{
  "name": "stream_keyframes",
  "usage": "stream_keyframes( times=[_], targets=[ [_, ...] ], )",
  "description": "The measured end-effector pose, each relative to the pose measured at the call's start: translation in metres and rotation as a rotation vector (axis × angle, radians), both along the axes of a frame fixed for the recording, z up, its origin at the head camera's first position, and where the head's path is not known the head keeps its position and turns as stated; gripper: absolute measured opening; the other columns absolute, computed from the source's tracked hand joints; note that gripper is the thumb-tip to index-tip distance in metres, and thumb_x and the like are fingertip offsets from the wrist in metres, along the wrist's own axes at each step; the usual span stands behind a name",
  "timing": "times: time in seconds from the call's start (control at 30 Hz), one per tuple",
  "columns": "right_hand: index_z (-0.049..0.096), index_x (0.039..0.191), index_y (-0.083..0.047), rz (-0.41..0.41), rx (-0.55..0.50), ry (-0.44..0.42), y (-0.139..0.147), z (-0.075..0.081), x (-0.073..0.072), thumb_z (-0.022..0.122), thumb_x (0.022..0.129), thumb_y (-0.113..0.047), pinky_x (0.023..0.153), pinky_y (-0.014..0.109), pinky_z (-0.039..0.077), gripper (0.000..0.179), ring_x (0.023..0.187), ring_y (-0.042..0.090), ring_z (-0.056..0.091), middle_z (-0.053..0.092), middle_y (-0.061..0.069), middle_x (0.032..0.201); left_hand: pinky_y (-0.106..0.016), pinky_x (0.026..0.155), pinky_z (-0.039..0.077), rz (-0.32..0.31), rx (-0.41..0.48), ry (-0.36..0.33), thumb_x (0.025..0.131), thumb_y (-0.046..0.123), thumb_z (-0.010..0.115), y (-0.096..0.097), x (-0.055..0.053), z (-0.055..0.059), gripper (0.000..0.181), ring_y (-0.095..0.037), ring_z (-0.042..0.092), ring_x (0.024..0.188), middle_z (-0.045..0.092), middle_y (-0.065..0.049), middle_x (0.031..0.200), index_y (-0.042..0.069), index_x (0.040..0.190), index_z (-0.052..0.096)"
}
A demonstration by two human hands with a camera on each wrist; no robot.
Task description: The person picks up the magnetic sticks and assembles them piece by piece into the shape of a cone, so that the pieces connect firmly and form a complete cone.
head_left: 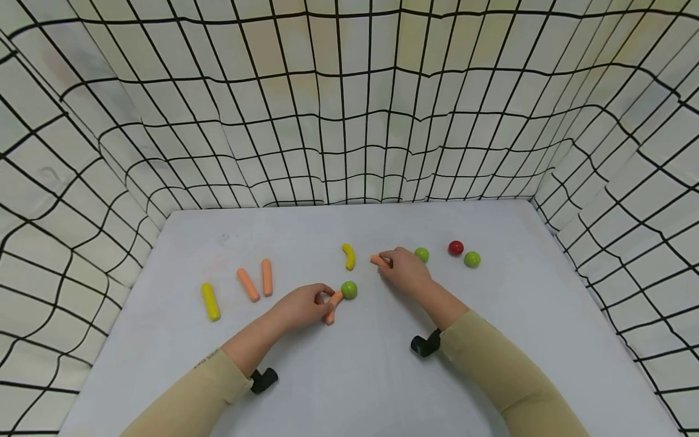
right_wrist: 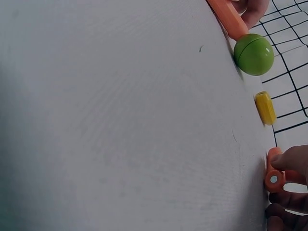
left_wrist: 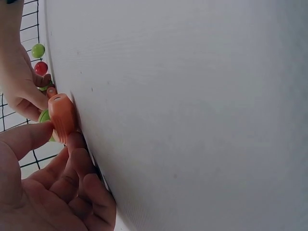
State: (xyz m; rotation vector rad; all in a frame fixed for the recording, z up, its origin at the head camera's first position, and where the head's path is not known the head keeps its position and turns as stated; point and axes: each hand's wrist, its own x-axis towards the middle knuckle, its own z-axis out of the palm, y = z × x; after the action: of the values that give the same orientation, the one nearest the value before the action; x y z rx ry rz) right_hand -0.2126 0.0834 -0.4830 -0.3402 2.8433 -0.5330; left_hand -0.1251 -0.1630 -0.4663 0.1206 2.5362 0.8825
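My left hand (head_left: 303,305) pinches a slightly bent orange toy stick (head_left: 330,318) between thumb and fingers, low over the table. The stick's faceted end (left_wrist: 60,98) faces the camera in the left wrist view. A green ball (head_left: 349,290) sits right at the stick's far end. Further right, my right hand (head_left: 408,271) grips another orange stick (head_left: 377,260); its end with a pale round spot (right_wrist: 274,179) shows in the right wrist view. Between the hands, farther back, lies a small yellow banana-shaped piece (head_left: 349,257). Beside the right hand is a second green ball (head_left: 422,254), partly hidden by it.
Two orange sticks (head_left: 266,278) and a thicker yellow stick (head_left: 210,301) lie on the left of the white table (head_left: 349,388). On the right are a red ball (head_left: 455,247) and another green ball (head_left: 472,260). Black netting (head_left: 349,115) rises along the back and sides.
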Motion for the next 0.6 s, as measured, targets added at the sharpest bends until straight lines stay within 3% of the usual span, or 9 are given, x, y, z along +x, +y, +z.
stream_keyframes(
  times=[0.23,0.6],
  targets=[
    [0.064,0.134,-0.018,-0.002,0.010,0.015,0.0009,-0.0042,-0.0019,0.066,0.095,-0.031,0.069,0.032,0.045,0.041,0.078,0.018,0.052,0.060,0.001,0.094,-0.030,0.059,0.036,0.012,0.002,-0.002,0.097,0.032,0.062,0.0003,-0.0020,-0.0050,0.035,-0.015,0.047,0.064,0.056,-0.001,0.081,0.017,0.128,0.063],
    [0.071,0.124,-0.023,0.048,-0.009,0.057,0.0019,-0.0017,0.0074,0.068,0.094,-0.028,0.064,0.030,0.043,0.031,0.073,0.016,0.052,0.060,-0.002,0.089,-0.030,0.059,0.036,0.000,-0.001,0.000,0.098,0.031,0.062,0.0007,-0.0010,-0.0004,0.035,-0.016,0.047,0.066,0.055,-0.001,0.081,0.017,0.129,0.063]
  ],
)
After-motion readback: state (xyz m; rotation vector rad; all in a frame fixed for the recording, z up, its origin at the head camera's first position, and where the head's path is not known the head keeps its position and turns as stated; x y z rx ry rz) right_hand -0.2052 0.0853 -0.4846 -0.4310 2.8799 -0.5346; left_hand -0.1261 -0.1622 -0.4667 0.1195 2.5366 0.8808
